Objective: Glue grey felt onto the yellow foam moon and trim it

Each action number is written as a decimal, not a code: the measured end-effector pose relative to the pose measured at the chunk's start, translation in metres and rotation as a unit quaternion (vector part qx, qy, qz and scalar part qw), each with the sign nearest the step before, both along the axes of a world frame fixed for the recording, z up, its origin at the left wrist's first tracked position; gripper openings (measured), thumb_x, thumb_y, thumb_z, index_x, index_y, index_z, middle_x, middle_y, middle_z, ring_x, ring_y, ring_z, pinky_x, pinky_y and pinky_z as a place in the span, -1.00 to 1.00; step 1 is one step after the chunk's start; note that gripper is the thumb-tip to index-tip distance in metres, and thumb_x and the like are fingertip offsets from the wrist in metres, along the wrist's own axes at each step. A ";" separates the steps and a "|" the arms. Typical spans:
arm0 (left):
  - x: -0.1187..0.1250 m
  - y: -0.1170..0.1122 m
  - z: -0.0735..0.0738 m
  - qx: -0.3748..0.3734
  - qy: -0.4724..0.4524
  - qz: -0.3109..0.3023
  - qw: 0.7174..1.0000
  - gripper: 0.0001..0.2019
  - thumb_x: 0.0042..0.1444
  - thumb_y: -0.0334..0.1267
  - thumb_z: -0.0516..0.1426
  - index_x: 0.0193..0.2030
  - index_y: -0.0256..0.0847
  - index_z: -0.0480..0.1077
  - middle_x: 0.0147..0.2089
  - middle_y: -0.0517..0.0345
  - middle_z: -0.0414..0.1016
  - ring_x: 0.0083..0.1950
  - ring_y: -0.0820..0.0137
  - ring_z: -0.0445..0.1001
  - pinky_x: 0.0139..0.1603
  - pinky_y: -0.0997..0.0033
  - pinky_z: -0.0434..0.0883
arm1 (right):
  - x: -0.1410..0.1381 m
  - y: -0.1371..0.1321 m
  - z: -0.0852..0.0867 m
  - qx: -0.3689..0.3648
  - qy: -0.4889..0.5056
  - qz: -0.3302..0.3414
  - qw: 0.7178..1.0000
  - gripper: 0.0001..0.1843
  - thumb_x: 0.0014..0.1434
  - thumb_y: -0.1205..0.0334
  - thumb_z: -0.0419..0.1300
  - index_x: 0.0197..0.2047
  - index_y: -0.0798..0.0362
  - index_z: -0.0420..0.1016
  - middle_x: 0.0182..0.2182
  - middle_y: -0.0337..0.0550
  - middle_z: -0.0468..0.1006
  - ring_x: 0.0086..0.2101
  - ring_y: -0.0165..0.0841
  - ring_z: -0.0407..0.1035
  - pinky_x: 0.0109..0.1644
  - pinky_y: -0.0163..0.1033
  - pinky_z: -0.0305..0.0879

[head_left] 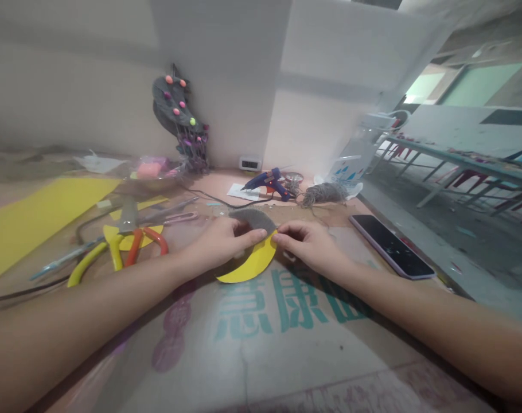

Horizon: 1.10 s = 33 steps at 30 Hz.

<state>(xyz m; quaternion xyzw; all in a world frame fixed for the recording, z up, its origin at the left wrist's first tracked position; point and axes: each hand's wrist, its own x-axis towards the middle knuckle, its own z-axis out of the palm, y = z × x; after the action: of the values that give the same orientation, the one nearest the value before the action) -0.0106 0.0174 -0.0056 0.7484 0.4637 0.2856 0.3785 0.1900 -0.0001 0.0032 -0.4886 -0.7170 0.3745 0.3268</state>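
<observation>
- The left hand [220, 244] is closed to a pinch on the yellow piece [249, 263], thumb flat on its face, other fingers bent and partly hidden.
- The right hand [308, 244] pinches the same piece at its upper right end, thumb and forefinger drawn together.
- The yellow piece, curved like a crescent, is between the hands, above the printed surface [287, 367].
- A grey piece [254, 217] curves just beyond it; whether the two are joined, I cannot tell.
- Left of the left hand are yellow handles [115, 252] and orange handles [160, 240], with a yellow sheet [37, 218] further left.
- Beyond the hands lies a blue glue gun [265, 180], a bundle of grey yarn [325, 195] to its right.
- A phone [390, 246] lies right of the right hand.
- A grey ornament [168, 106] dotted with coloured balls stands near the wall [226, 86].
</observation>
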 end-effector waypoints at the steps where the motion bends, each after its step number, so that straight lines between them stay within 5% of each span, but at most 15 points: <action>1: 0.000 0.000 0.000 0.001 0.003 0.004 1.000 -0.50 0.07 0.17 0.06 -0.32 -0.30 0.48 -0.54 0.17 0.38 -0.55 0.47 0.24 -0.58 0.50 0.13 | 0.000 0.000 0.000 -0.010 0.005 0.002 1.000 -0.75 0.13 0.08 0.17 -0.39 0.10 0.45 -0.64 -0.33 0.34 -0.64 -0.51 0.17 -0.57 -0.36 0.08; 3: 0.001 0.000 0.000 0.000 0.004 0.016 1.000 -0.51 0.07 0.16 0.05 -0.33 -0.30 0.48 -0.55 0.18 0.38 -0.57 0.47 0.23 -0.59 0.50 0.12 | 0.002 0.000 0.000 0.001 0.025 -0.009 1.000 -0.74 0.14 0.05 0.17 -0.41 0.09 0.40 -0.62 -0.34 0.32 -0.63 -0.52 0.16 -0.57 -0.37 0.07; 9: 0.001 -0.001 0.000 -0.023 -0.002 0.027 0.999 -0.52 0.07 0.17 0.06 -0.38 -0.29 0.45 -0.58 0.21 0.34 -0.59 0.49 0.22 -0.62 0.51 0.10 | 0.017 0.014 0.005 0.206 0.162 -0.109 0.959 -0.80 0.15 0.17 0.21 -0.31 0.01 0.23 -0.47 -0.36 0.25 -0.56 -0.54 0.14 -0.51 -0.37 0.09; 13: 0.001 0.000 0.000 -0.043 -0.001 0.024 0.999 -0.51 0.07 0.18 0.05 -0.36 -0.29 0.44 -0.60 0.21 0.33 -0.59 0.47 0.23 -0.62 0.50 0.12 | 0.027 0.021 0.009 0.245 0.208 -0.114 0.940 -0.79 0.15 0.19 0.22 -0.29 -0.01 0.21 -0.40 -0.33 0.29 -0.57 -0.55 0.15 -0.52 -0.36 0.10; 19: 0.000 0.000 0.000 -0.038 0.003 0.024 0.999 -0.50 0.07 0.17 0.06 -0.28 -0.30 0.48 -0.54 0.16 0.40 -0.59 0.48 0.23 -0.62 0.50 0.11 | 0.018 0.006 0.010 0.209 0.053 -0.100 0.971 -0.66 0.22 0.21 0.12 -0.55 0.05 0.17 -0.63 -0.35 0.20 -0.57 -0.52 0.12 -0.49 -0.36 0.10; 22: 0.001 0.001 0.000 -0.030 0.002 0.012 0.999 -0.52 0.09 0.14 0.05 -0.26 -0.30 0.49 -0.49 0.15 0.44 -0.56 0.46 0.27 -0.59 0.49 0.14 | 0.011 0.001 0.006 0.153 0.058 -0.052 0.985 -0.87 0.22 0.19 0.13 -0.32 0.06 0.35 -0.43 -0.26 0.42 -0.57 -0.54 0.21 -0.53 -0.37 0.17; 26: 0.001 0.002 -0.001 0.007 -0.001 -0.003 1.000 -0.57 0.10 0.08 0.06 -0.25 -0.28 0.50 -0.38 0.14 0.50 -0.43 0.42 0.37 -0.47 0.48 0.23 | 0.006 0.000 -0.002 0.044 0.120 0.034 0.991 -0.64 0.19 0.20 0.14 0.06 -0.06 0.26 0.00 -0.12 0.42 -0.62 -0.60 0.25 -0.64 -0.37 0.25; 33: 0.002 0.001 -0.002 0.027 -0.008 -0.018 0.999 -0.65 0.11 0.01 0.07 -0.40 -0.26 0.46 -0.51 0.24 0.41 -0.51 0.48 0.28 -0.53 0.52 0.17 | 0.002 0.001 -0.004 -0.012 0.123 0.071 0.990 -0.56 0.08 0.29 0.22 0.05 0.01 0.31 -0.14 -0.14 0.49 -0.55 -0.56 0.25 -0.59 -0.42 0.22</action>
<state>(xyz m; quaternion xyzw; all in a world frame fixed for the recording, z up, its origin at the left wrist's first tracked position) -0.0081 0.0180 -0.0075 0.7646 0.4391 0.2970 0.3666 0.1919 0.0005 -0.0009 -0.3906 -0.6994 0.4627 0.3797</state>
